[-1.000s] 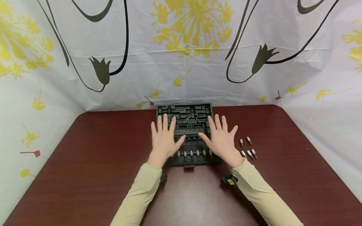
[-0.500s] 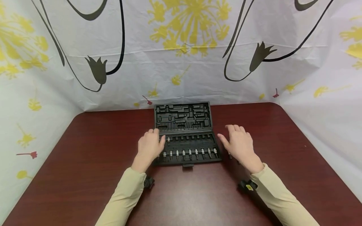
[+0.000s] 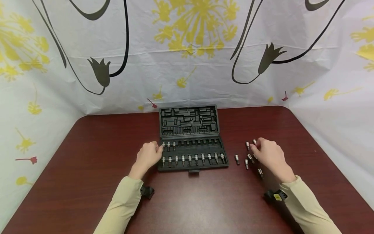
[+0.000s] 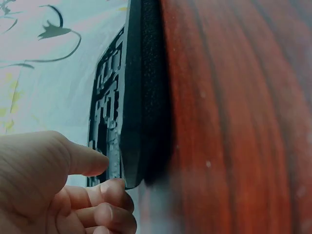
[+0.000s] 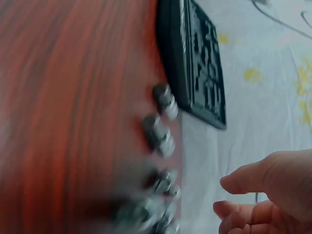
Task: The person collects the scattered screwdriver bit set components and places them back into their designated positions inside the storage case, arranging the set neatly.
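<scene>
A black socket-bit case [image 3: 193, 150] lies spread out on the table, lid raised at the back, with rows of silver bit sockets [image 3: 190, 159] in its lower half. At its left edge is my left hand [image 3: 148, 155], fingers loosely curled, a gap between thumb and index finger in the left wrist view. My right hand [image 3: 270, 156] hovers over several loose bit sockets [image 3: 246, 164] to the right of the case. The right wrist view shows its thumb [image 5: 243, 178] and bent fingers apart, nothing between them. Part of the loose group is hidden under this hand.
The dark red wooden table [image 3: 102, 156] extends on both sides and in front of the case. A white cloth [image 3: 187, 87] with yellow flower prints hangs behind and around it. Each wrist carries a small black camera [image 3: 147, 191].
Both hands have moved apart from above the case: the left to its left edge, the right over the loose bit sockets. Their spread fingers have curled in. The case's upper row now shows.
</scene>
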The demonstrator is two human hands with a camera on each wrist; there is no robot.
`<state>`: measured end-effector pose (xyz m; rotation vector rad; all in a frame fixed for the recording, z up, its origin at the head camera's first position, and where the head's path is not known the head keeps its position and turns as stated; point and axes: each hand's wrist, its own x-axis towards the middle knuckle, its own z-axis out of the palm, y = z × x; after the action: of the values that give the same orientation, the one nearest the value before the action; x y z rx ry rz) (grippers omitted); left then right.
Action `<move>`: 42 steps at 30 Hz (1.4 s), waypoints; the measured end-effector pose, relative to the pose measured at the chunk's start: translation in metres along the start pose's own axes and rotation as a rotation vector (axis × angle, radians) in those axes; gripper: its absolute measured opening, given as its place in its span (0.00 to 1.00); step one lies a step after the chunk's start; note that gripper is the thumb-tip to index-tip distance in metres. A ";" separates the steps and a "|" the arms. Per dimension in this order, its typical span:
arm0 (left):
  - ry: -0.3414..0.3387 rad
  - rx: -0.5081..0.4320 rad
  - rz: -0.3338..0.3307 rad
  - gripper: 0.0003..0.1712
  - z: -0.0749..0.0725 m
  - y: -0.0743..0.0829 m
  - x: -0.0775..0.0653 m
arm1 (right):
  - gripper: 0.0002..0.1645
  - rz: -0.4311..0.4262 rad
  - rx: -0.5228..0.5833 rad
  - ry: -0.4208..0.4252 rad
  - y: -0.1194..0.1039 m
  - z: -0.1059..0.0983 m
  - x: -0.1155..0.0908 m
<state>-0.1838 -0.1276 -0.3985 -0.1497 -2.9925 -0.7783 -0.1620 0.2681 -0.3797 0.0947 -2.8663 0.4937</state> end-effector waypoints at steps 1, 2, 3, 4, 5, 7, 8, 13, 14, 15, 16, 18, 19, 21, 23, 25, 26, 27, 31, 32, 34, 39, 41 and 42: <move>-0.010 -0.017 -0.004 0.19 0.000 -0.002 0.000 | 0.14 0.009 0.003 -0.012 0.004 0.000 -0.001; -0.021 -0.032 -0.011 0.19 0.000 -0.003 0.000 | 0.14 0.016 0.005 -0.023 0.008 0.000 -0.002; -0.032 -0.046 -0.011 0.19 0.000 -0.005 0.000 | 0.14 0.020 0.006 -0.032 0.012 -0.001 -0.002; -0.039 -0.059 -0.007 0.19 0.000 -0.006 0.000 | 0.13 0.022 0.007 -0.042 0.016 -0.001 -0.003; -0.048 -0.075 -0.005 0.19 0.001 -0.008 0.000 | 0.13 0.026 0.007 -0.051 0.019 -0.001 -0.004; -0.057 -0.109 -0.003 0.18 0.003 -0.010 0.000 | 0.13 0.033 0.008 -0.070 0.025 -0.001 -0.005; -0.061 -0.135 -0.007 0.17 0.003 -0.011 0.001 | 0.13 0.038 0.006 -0.083 0.027 -0.001 -0.006; -0.103 -0.307 -0.081 0.11 0.006 -0.014 0.002 | 0.15 0.055 -0.002 -0.159 0.034 0.000 -0.007; -0.107 -0.334 -0.099 0.10 0.006 -0.014 0.002 | 0.15 0.056 -0.002 -0.174 0.034 0.001 -0.007; -0.110 -0.358 -0.116 0.09 0.006 -0.014 0.003 | 0.15 0.054 -0.004 -0.185 0.035 0.001 -0.006; -0.114 -0.378 -0.135 0.09 0.006 -0.013 0.003 | 0.15 0.053 -0.004 -0.197 0.035 0.001 -0.006; -0.120 -0.401 -0.163 0.09 0.006 -0.013 0.003 | 0.15 0.051 -0.002 -0.217 0.036 0.001 -0.006; -0.119 -0.405 -0.167 0.09 0.006 -0.013 0.004 | 0.14 0.051 -0.003 -0.225 0.036 0.000 -0.005; -0.120 -0.410 -0.173 0.08 0.006 -0.013 0.004 | 0.15 0.053 -0.005 -0.241 0.037 0.000 -0.005; -0.121 -0.410 -0.175 0.09 0.006 -0.013 0.004 | 0.15 0.055 -0.007 -0.254 0.037 0.001 -0.003; -0.125 -0.415 -0.177 0.09 0.006 -0.012 0.004 | 0.15 0.055 -0.009 -0.262 0.038 0.001 -0.002; -0.128 -0.419 -0.180 0.08 0.006 -0.012 0.004 | 0.16 0.055 -0.006 -0.267 0.038 0.001 -0.002; -0.131 -0.423 -0.183 0.08 0.005 -0.012 0.004 | 0.17 0.055 -0.004 -0.271 0.038 0.002 -0.001; -0.138 -0.437 -0.196 0.08 0.006 -0.012 0.004 | 0.18 0.057 0.018 -0.285 0.040 0.003 0.000; -0.139 -0.438 -0.196 0.08 0.006 -0.012 0.004 | 0.18 0.055 0.028 -0.287 0.041 0.003 0.001; -0.139 -0.437 -0.195 0.09 0.006 -0.013 0.004 | 0.17 0.058 0.051 -0.293 0.042 0.003 0.002; -0.142 -0.434 -0.194 0.09 0.007 -0.013 0.006 | 0.16 0.053 0.101 -0.286 0.041 0.003 0.005; -0.146 -0.437 -0.200 0.09 0.007 -0.013 0.006 | 0.15 0.039 0.112 -0.275 0.039 0.001 0.008; -0.149 -0.437 -0.203 0.09 0.007 -0.014 0.007 | 0.15 0.029 0.119 -0.270 0.038 0.001 0.010</move>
<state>-0.1923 -0.1358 -0.4107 0.0897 -2.9509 -1.4993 -0.1754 0.3030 -0.3902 0.1502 -3.1017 0.7075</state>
